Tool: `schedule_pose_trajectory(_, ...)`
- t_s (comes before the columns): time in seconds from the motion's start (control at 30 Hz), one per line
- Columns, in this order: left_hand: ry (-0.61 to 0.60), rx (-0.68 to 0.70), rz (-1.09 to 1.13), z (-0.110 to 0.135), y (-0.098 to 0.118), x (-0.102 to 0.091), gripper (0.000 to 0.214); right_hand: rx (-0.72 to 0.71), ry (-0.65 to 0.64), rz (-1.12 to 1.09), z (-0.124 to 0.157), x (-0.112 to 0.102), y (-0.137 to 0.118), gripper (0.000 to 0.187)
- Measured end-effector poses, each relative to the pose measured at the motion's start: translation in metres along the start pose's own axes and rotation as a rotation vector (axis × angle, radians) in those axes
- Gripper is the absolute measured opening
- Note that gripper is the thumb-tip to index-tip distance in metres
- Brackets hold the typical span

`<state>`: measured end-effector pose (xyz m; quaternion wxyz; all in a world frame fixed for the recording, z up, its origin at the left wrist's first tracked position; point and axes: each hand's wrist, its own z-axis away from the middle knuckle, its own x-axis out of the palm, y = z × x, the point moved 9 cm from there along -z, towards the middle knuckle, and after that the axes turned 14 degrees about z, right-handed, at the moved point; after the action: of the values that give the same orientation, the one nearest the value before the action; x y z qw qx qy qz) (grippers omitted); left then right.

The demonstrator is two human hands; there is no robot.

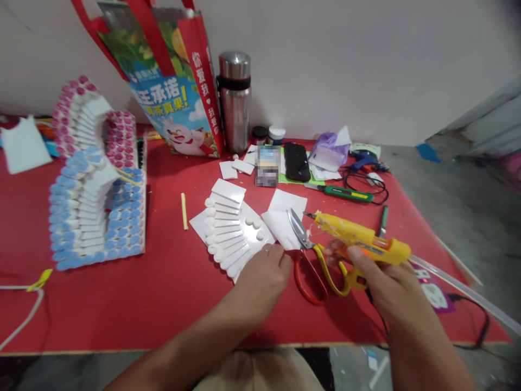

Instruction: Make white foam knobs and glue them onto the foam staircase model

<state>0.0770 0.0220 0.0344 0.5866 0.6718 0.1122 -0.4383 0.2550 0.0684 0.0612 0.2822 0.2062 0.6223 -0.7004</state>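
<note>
My right hand (380, 282) is wrapped round a yellow hot glue gun (354, 233), its nozzle pointing left above the scissors. A clear glue stick (459, 288) runs out of its back end. My left hand (266, 271) rests at the lower right of a white fan-shaped piece (228, 222) made of stepped strips with rounded white ends. The left fingers are bent and close together, and their tips are hidden. Scissors (311, 260) with one red and one yellow handle lie open between my hands. Beneath their blades is a white sheet (287, 214).
Left on the red table (163, 298) stand blue-tipped (93, 212) and pink-tipped (77, 119) stepped pieces. A shopping bag (171, 87) and steel flask (236, 103) stand behind. Phone (297, 162), green cutter (348, 194), cables and a purple box (433, 293) lie at right.
</note>
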Motion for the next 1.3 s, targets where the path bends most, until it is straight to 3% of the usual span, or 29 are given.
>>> schedule_pose_trajectory(0.07,-0.044,-0.009,-0.172,-0.003,0.000,0.006,0.027,-0.005,-0.015,-0.014,0.000,0.002,0.002,0.043)
schedule_pose_trajectory(0.17,-0.010,0.021,-0.227,-0.003,0.000,0.004,0.023,0.006,-0.035,-0.042,0.000,0.003,0.010,0.042)
schedule_pose_trajectory(0.23,0.068,0.072,-0.184,-0.001,-0.001,-0.010,0.022,0.019,-0.031,-0.061,0.000,0.002,0.013,0.041)
schedule_pose_trajectory(0.33,0.181,0.053,-0.248,-0.004,-0.012,-0.046,0.026,0.025,-0.007,-0.093,-0.001,-0.001,0.011,0.042)
schedule_pose_trajectory(0.4,0.168,0.023,-0.350,-0.012,-0.021,-0.065,0.023,0.016,-0.004,-0.110,-0.002,-0.001,0.005,0.042)
schedule_pose_trajectory(0.47,0.073,0.019,-0.412,-0.023,-0.026,-0.071,0.021,0.004,-0.012,-0.131,-0.002,0.001,0.001,0.042)
schedule_pose_trajectory(0.6,-0.019,0.018,-0.471,-0.039,-0.032,-0.066,0.021,0.001,-0.010,-0.163,-0.001,0.000,0.003,0.039)
schedule_pose_trajectory(0.77,0.016,0.069,-0.508,-0.044,-0.034,-0.055,0.015,0.017,0.023,-0.193,0.002,-0.004,0.011,0.036)
schedule_pose_trajectory(0.9,0.061,0.090,-0.457,-0.042,-0.033,-0.063,0.019,0.015,0.024,-0.178,0.001,-0.003,0.011,0.037)
schedule_pose_trajectory(1.0,0.239,0.127,-0.100,-0.031,-0.026,-0.082,0.022,0.023,0.009,-0.188,0.001,-0.001,0.010,0.039)
schedule_pose_trajectory(1.07,0.398,0.095,0.420,-0.019,-0.034,-0.094,0.021,0.012,-0.029,-0.212,0.003,0.004,0.003,0.039)
schedule_pose_trajectory(1.1,0.450,0.026,0.733,-0.014,-0.045,-0.091,0.021,0.000,-0.048,-0.225,0.005,0.006,-0.002,0.039)
schedule_pose_trajectory(1.2,0.480,-0.215,1.532,-0.005,-0.068,-0.058,0.020,-0.040,-0.069,-0.196,0.010,0.009,-0.018,0.036)
schedule_pose_trajectory(1.3,0.482,-0.309,1.895,-0.003,-0.071,-0.038,0.020,-0.088,-0.101,-0.042,0.013,0.015,-0.029,0.039)
